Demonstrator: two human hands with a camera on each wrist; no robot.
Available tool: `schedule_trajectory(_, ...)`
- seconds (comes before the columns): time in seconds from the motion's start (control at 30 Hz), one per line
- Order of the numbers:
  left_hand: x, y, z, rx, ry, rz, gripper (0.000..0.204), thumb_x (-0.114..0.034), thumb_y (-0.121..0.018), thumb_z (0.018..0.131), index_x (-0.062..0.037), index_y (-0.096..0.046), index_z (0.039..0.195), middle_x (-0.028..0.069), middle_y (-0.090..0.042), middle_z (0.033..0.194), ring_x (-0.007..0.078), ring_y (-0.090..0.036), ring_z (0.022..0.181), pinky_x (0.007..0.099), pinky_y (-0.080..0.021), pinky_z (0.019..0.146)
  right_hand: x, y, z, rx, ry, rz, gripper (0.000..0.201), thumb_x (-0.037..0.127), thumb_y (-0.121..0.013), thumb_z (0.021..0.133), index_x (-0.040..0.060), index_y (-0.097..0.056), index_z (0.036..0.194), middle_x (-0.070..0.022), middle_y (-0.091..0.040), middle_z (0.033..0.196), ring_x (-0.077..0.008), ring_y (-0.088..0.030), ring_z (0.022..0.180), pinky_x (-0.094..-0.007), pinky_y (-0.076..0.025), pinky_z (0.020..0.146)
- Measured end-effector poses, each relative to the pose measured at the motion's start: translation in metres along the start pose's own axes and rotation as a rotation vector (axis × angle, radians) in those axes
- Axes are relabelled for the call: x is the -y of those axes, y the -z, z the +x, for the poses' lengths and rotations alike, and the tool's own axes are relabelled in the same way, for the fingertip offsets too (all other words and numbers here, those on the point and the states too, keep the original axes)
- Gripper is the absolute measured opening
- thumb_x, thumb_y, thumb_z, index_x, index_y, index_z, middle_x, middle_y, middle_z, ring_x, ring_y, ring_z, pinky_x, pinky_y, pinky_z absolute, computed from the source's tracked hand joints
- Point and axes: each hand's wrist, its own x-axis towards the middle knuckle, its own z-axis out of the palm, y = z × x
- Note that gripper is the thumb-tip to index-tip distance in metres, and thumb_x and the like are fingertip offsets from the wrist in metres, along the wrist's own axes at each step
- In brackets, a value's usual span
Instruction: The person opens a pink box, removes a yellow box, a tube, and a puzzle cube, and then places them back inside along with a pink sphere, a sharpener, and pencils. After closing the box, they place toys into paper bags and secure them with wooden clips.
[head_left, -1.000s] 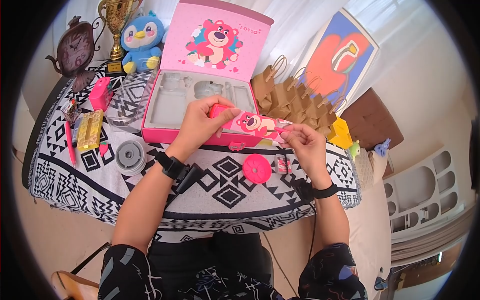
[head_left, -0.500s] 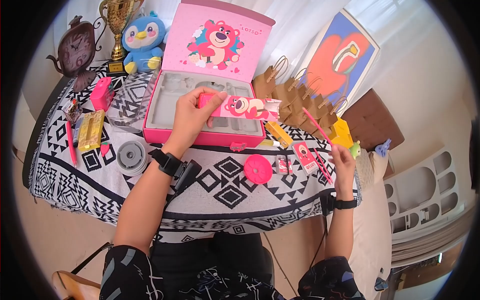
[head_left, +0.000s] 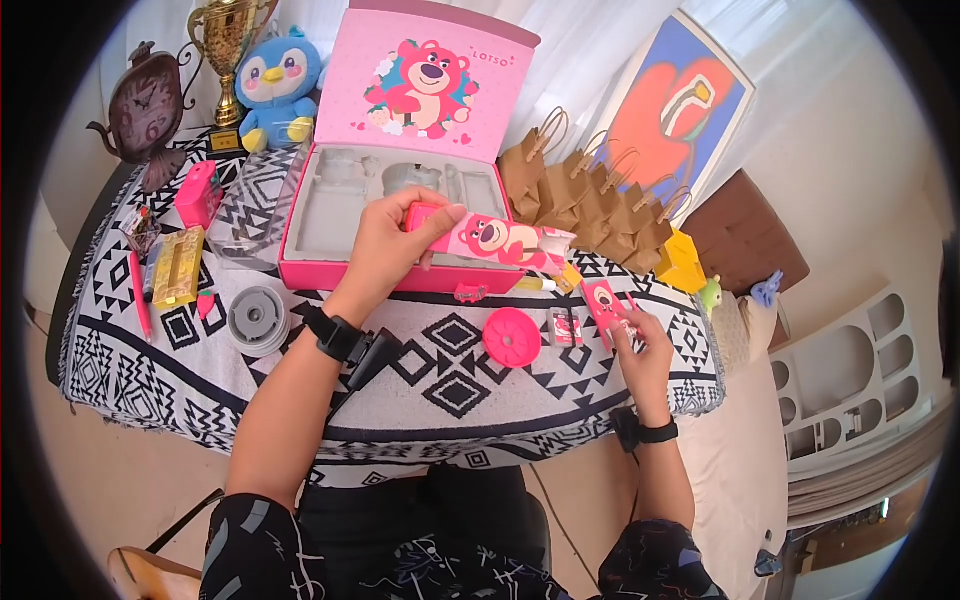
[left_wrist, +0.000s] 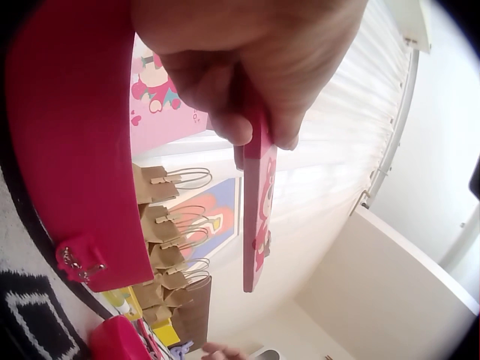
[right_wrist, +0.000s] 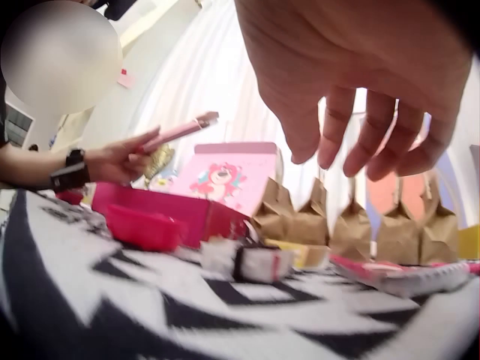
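Note:
My left hand [head_left: 395, 240] grips a slim pink box [head_left: 500, 241] with a bear print over the front of the large pink gift box [head_left: 400, 275]. Its thumb lies on top, and the slim box's torn-looking end points right. In the left wrist view the fingers [left_wrist: 225, 124] pinch it from both sides. My right hand [head_left: 648, 360] hovers at the table's right side, by a small bear-print notepad [head_left: 603, 305]. The right wrist view shows its fingers [right_wrist: 367, 142] hanging loosely with nothing between them. A pink stick's end [head_left: 631, 300] shows beside the notepad, the rest hidden by the hand.
A round pink lid [head_left: 512, 338] and a small clear-wrapped pack [head_left: 565, 327] lie front right. Brown paper bags [head_left: 600, 210] line the back right. At left stand a grey round container [head_left: 258, 320], a yellow case [head_left: 179, 267] and a pink sharpener-like box [head_left: 199, 194].
My right hand drew a pink stick out of the slim box, carried it right, and let it go near the notepad. My left hand still holds the slim box, its end now tilted lower.

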Motion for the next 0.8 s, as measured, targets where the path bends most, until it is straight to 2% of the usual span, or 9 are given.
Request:
schedule_trajectory(0.03,0.0,-0.003,-0.001,0.029,0.008,-0.004,0.017,-0.019,-0.074,0.1,-0.0023,-0.07,0.098,-0.0018,-0.064,0.071,0.0045,-0.053,0.051,0.0215,-0.04,0.046,0.017,0.001,0.004,-0.007,0.116,0.157,0.026,0.013,-0.077,0.093,0.0024,-0.075,0.117,-0.0122,-0.074,0.112,-0.0179,-0.07,0.098,-0.0299,-0.055,0.083)
schedule_trajectory(0.1,0.001,-0.005,-0.002,0.056,0.014,0.019,0.017,-0.019,-0.074,0.1,-0.0021,-0.069,0.098,-0.0009,-0.065,0.072,0.0049,-0.053,0.051,0.0216,-0.04,0.046,0.052,-0.004,0.011,0.151,0.017,0.534,0.031,0.007,-0.072,0.097,0.0022,-0.069,0.128,-0.0096,-0.072,0.116,-0.0148,-0.067,0.108,-0.028,-0.054,0.088)
schedule_trajectory(0.13,0.001,-0.006,-0.002,0.074,0.017,0.042,0.017,-0.019,-0.073,0.1,-0.0019,-0.069,0.099,0.0001,-0.066,0.073,0.0053,-0.054,0.051,0.0218,-0.041,0.046,0.058,-0.007,0.013,0.235,0.041,0.581,0.033,0.008,-0.067,0.102,-0.0005,-0.063,0.134,-0.0082,-0.068,0.131,-0.0146,-0.069,0.106,-0.0295,-0.055,0.092)
schedule_trajectory(0.17,0.001,-0.007,-0.003,0.082,0.017,0.045,0.017,-0.019,-0.073,0.1,-0.0019,-0.069,0.099,0.0001,-0.066,0.073,0.0053,-0.054,0.051,0.0218,-0.041,0.046,0.067,-0.008,0.016,0.227,0.037,0.582,0.033,0.008,-0.067,0.102,-0.0005,-0.063,0.134,-0.0082,-0.068,0.131,-0.0146,-0.069,0.106,-0.0295,-0.055,0.092)
schedule_trajectory(0.23,0.001,-0.008,-0.005,0.113,0.039,0.023,0.018,-0.018,-0.074,0.1,-0.0016,-0.069,0.1,0.0013,-0.067,0.074,0.0059,-0.055,0.05,0.0217,-0.041,0.047,0.086,-0.012,0.021,0.423,-0.03,0.831,0.035,0.005,-0.068,0.101,-0.0028,-0.061,0.135,-0.0097,-0.07,0.126,-0.0152,-0.072,0.102,-0.0294,-0.056,0.093)
schedule_trajectory(0.27,0.002,-0.008,-0.005,0.114,0.035,0.026,0.018,-0.018,-0.074,0.1,-0.0016,-0.069,0.1,0.0013,-0.067,0.074,0.0059,-0.055,0.05,0.0217,-0.041,0.047,0.091,-0.02,0.023,0.37,-0.025,0.853,0.032,0.0,-0.07,0.099,-0.0028,-0.065,0.131,-0.01,-0.077,0.099,-0.012,-0.074,0.089,-0.0231,-0.058,0.081)
schedule_trajectory(0.4,0.002,-0.008,-0.005,0.133,0.039,-0.039,0.016,-0.017,-0.074,0.099,-0.0013,-0.069,0.101,0.0021,-0.068,0.076,0.0065,-0.056,0.05,0.0217,-0.042,0.046,0.087,-0.027,0.029,0.372,-0.128,0.865,0.022,-0.002,-0.069,0.098,-0.0059,-0.068,0.12,-0.014,-0.077,0.101,-0.0174,-0.077,0.089,-0.0275,-0.063,0.08)
schedule_trajectory(0.57,0.001,-0.011,-0.007,0.147,0.031,0.016,0.015,-0.015,-0.074,0.099,-0.0014,-0.069,0.101,0.0022,-0.069,0.077,0.0068,-0.056,0.051,0.0218,-0.042,0.046,0.079,-0.025,0.026,0.344,-0.194,0.808,0.02,-0.002,-0.068,0.099,-0.0069,-0.068,0.118,-0.0153,-0.077,0.1,-0.0203,-0.077,0.09,-0.0306,-0.065,0.08)
schedule_trajectory(0.8,0.003,-0.004,0.0,-0.019,0.0,-0.011,0.019,-0.019,-0.076,0.098,-0.0013,-0.071,0.1,-0.0012,-0.065,0.071,0.0047,-0.054,0.05,0.0218,-0.04,0.045,0.027,0.022,0.029,0.137,-0.206,0.771,0.017,0.006,-0.066,0.102,-0.0054,-0.069,0.115,-0.0158,-0.076,0.101,-0.0219,-0.077,0.088,-0.0322,-0.065,0.079)
